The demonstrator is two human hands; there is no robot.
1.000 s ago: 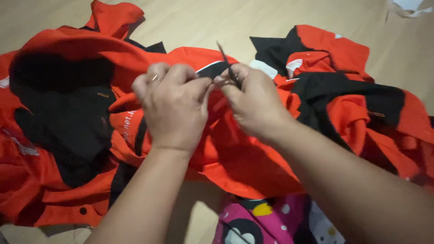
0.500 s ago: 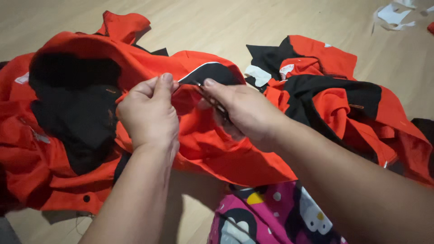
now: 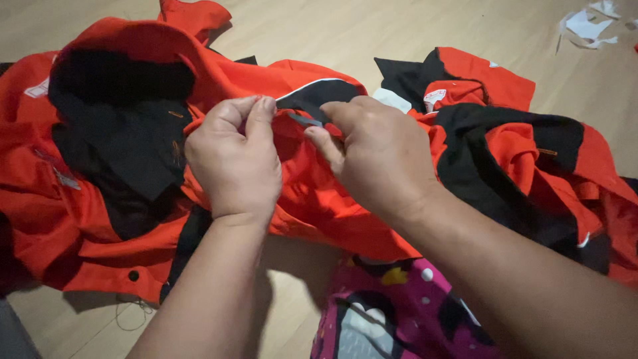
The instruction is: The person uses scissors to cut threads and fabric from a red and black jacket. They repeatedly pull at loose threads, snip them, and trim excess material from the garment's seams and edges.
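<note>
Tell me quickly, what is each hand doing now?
Left hand: fingers pinched shut on the orange and black garment.
Right hand: fingers closed on a small dark tool at the same fabric.

The light is soft and warm, fairly even, bright enough to keep the orange-red fabric jacket [image 3: 312,199] vivid. It seems to fall from above and a little ahead: the left hand [image 3: 234,163] and its forearm throw a dim, blurred shadow onto the pale wooden floor [image 3: 292,279] beneath. The black lining panel [image 3: 126,133] swallows detail into near-flat darkness. No hard glare anywhere. The right forearm, closest to the lens, looks soft, and the white scraps [image 3: 588,26] at the far corner are slightly smeared.
</note>
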